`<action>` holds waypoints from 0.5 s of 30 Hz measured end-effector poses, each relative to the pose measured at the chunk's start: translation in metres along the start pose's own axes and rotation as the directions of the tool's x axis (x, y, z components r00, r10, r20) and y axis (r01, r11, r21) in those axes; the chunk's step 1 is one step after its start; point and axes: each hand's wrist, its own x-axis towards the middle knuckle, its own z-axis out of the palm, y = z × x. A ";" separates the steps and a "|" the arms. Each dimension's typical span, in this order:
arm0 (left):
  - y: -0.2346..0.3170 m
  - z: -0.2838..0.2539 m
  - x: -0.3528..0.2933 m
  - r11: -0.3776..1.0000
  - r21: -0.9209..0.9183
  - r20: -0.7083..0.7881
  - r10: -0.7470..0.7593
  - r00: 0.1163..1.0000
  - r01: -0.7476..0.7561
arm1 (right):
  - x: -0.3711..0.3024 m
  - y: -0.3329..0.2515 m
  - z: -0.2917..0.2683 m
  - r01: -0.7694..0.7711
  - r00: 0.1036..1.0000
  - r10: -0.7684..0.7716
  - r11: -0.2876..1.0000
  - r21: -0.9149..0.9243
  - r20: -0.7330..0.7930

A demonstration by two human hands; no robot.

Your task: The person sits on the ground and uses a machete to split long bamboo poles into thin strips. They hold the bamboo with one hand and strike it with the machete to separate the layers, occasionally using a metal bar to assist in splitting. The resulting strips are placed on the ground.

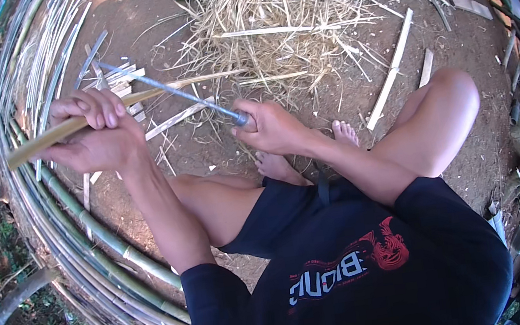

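Observation:
My left hand (pixel 104 144) is raised at the left, its fingers wrapped round a split bamboo strip (pixel 138 98). One thick end of the strip sticks out past my palm; the other tapers off to the right, over the ground. In my closed right hand (pixel 272 127) is a long, narrow-bladed knife (pixel 188 97), seen nearly edge-on. Its blade points up and left, crossing the strip in this view just right of my left hand. Whether blade and strip touch, I cannot tell. My right fingers hide most of the handle.
A large heap of pale shavings (pixel 280 20) lies on the bare earth ahead. Bamboo poles (pixel 93 226) curve along my left side, with thin strips (pixel 48 52) beyond. A flat slat (pixel 393 70) lies ahead of my right knee. My bare feet (pixel 281 167) are close below the knife.

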 end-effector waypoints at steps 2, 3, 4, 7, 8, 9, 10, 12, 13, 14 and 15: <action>0.002 -0.004 -0.006 0.998 0.046 -0.063 0.047 0.997 -0.044 | 0.003 0.003 0.000 -0.023 0.999 0.023 1.000 0.009 0.022; 0.005 -0.008 -0.007 0.998 0.049 -0.090 0.049 0.995 -0.045 | 0.006 0.021 0.005 -0.079 0.997 0.079 0.997 -0.002 0.017; 0.004 -0.009 -0.007 0.998 0.037 -0.112 0.050 0.992 -0.046 | 0.008 0.042 0.005 -0.135 0.991 0.135 0.991 -0.019 -0.003; 0.005 -0.023 -0.007 0.991 0.102 -0.175 0.100 0.979 -0.083 | 0.007 0.045 0.004 -0.187 0.982 0.186 0.982 -0.033 -0.023; 0.006 -0.026 -0.008 0.986 0.129 -0.185 0.128 0.974 -0.105 | 0.004 0.033 0.005 -0.240 0.971 0.240 0.971 -0.006 0.006; 0.007 -0.030 -0.010 0.984 0.140 -0.184 0.132 0.974 -0.107 | 0.003 0.024 0.010 -0.220 0.975 0.220 0.976 0.000 0.036; 0.007 -0.028 -0.012 0.985 0.134 -0.190 0.131 0.973 -0.106 | 0.001 0.021 0.011 -0.131 0.991 0.132 0.990 -0.052 0.030; 0.005 -0.018 -0.015 0.987 0.122 -0.200 0.127 0.971 -0.104 | -0.001 0.018 0.012 0.050 0.998 -0.046 0.987 -0.154 0.031; 0.006 -0.016 -0.015 0.985 0.142 -0.201 0.121 0.972 -0.094 | 0.006 0.050 0.015 0.056 0.998 -0.059 0.986 -0.160 -0.013; 0.008 -0.018 -0.013 0.982 0.164 -0.201 0.129 0.971 -0.096 | 0.011 0.072 0.013 -0.073 0.997 0.071 0.986 -0.150 -0.013; 0.007 -0.017 -0.007 0.978 0.176 -0.198 0.144 0.970 -0.109 | 0.019 0.092 0.004 -0.192 0.981 0.191 0.971 -0.145 -0.019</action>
